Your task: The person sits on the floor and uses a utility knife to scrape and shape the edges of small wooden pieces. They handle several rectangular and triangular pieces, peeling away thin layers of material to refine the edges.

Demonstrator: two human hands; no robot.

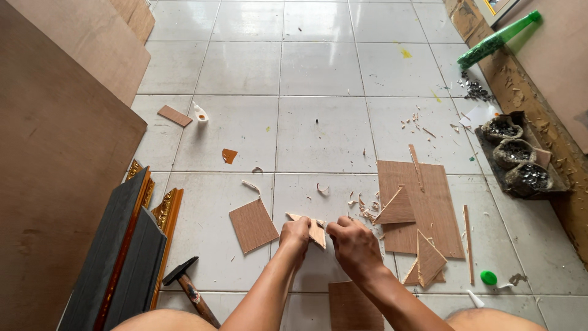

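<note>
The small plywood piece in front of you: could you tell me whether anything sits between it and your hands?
Nothing visible does: the left hand and the right hand both already grip the small plywood piece.

Bright, even daylight floods the white tiled floor [318, 67], with soft glare on the far tiles. Shadows are short and faint. Focus is sharp; wide-angle distortion bends the frame's edges.
</note>
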